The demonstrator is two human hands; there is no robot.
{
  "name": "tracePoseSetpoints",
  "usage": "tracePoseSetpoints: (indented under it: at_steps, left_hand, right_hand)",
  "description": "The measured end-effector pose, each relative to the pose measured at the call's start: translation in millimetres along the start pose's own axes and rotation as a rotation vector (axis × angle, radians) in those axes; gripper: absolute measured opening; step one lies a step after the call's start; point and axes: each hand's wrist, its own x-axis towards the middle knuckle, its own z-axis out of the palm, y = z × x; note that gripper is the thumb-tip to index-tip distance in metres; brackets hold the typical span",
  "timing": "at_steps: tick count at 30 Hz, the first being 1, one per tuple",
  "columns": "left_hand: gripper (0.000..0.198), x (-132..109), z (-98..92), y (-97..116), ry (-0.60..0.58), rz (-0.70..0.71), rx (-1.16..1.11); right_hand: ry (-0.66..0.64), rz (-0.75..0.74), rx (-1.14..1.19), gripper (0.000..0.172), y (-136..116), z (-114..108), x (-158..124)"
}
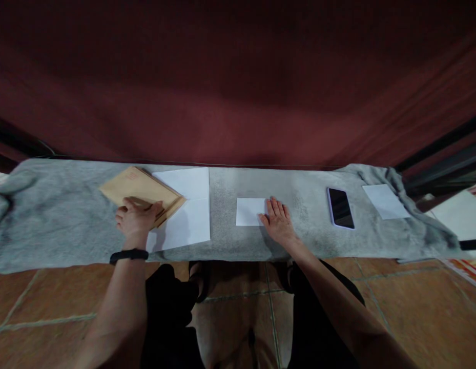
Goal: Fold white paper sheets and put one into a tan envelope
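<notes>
My left hand (136, 218), with a dark band on its wrist, is on a small stack of brown paper envelopes (140, 185) at the left. Its fingers are curled at the near edge of the top envelope and the thumb lies across to the right; the fingertips are partly hidden. The stack lies at a slant over a larger white sheet of paper (191, 218) with a crease across it. My right hand (279, 223) rests flat, fingers stretched out, on the right end of a small white rectangle of folded paper or card (250, 211).
A phone (340, 207) in a pale case lies right of my right hand. Farther right is another white paper (386, 201). Everything lies on a grey cloth (68, 215) over a narrow surface, with a dark red panel (238, 128) behind. Tiled floor and my legs are below.
</notes>
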Motion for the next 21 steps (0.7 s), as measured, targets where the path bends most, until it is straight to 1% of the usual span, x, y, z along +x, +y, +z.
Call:
tracePoseSetpoints:
  at_steps: [2,3,6,10,11,14,15,18,21]
  left_hand:
    - [0.099,2,-2.0,3,0.072,-0.229,0.011]
    - [0.1,4,-2.9,5,0.104,-0.313,0.007]
    - [0.099,9,-4.1,5,0.151,-0.391,-0.027]
    - [0.093,16,-3.9,-1,0.176,-0.441,-0.069]
    - [0.089,17,-4.0,-2,0.182,-0.452,-0.079]
    - [0.065,18,-4.4,-6,0.195,-0.458,-0.122]
    - [0.06,18,-4.4,-7,0.198,-0.459,-0.137]
    - [0.065,18,-4.1,-11,0.19,-0.465,-0.163]
    - [0.068,16,-5.5,-13,0.22,-0.454,-0.18]
  right_hand:
    - [0.0,-0.002,0.009,0.067,0,0,0]
    - [-0.001,-0.003,0.013,0.067,0,-1,0]
    - [-0.013,-0.004,0.011,0.068,0,-1,0]
    - [-0.012,-0.005,-0.004,0.067,0,-2,1]
    - [-0.009,-0.008,-0.004,0.067,0,-2,0]
    - [-0.001,-0.019,-0.003,0.067,1,-2,0]
    - [0.0,-0.023,-0.003,0.067,1,-2,0]
    - [-0.002,-0.03,-0.009,0.067,1,-2,0]
    - [0.004,-0.036,-0.009,0.066,1,-2,0]
